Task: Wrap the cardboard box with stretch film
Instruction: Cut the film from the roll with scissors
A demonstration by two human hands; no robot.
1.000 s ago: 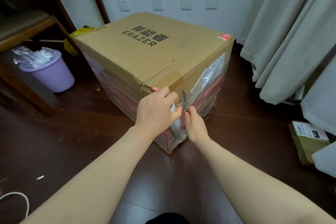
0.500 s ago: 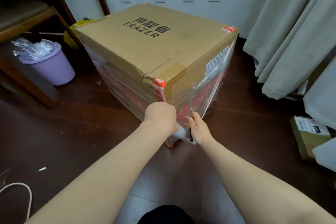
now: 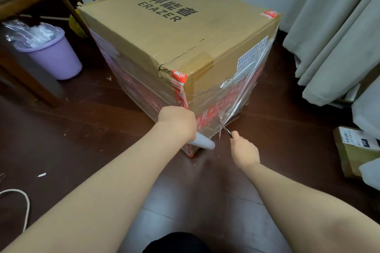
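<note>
A big brown cardboard box [image 3: 181, 33] marked ERAZER stands on the dark floor, its lower sides covered in clear stretch film [image 3: 236, 96]. My left hand [image 3: 177, 122] is closed around the white film roll [image 3: 203, 143] at the box's near bottom corner. My right hand [image 3: 244, 151] grips a small knife [image 3: 225, 129] whose blade points up into a loose sheet of film hanging off the box's right face. The hand sits a little to the right of the corner.
A lilac waste bin [image 3: 51, 55] lined with plastic stands at the left beside a wooden chair leg [image 3: 30, 80]. Grey curtains [image 3: 337, 33] hang at the right. A small parcel [image 3: 357, 150] lies on the floor at far right, and a white cord [image 3: 18, 201] at lower left.
Both hands have dropped from the box's upper corner down to its bottom corner. The knife has travelled down through the film, and my right hand has drawn away to the right.
</note>
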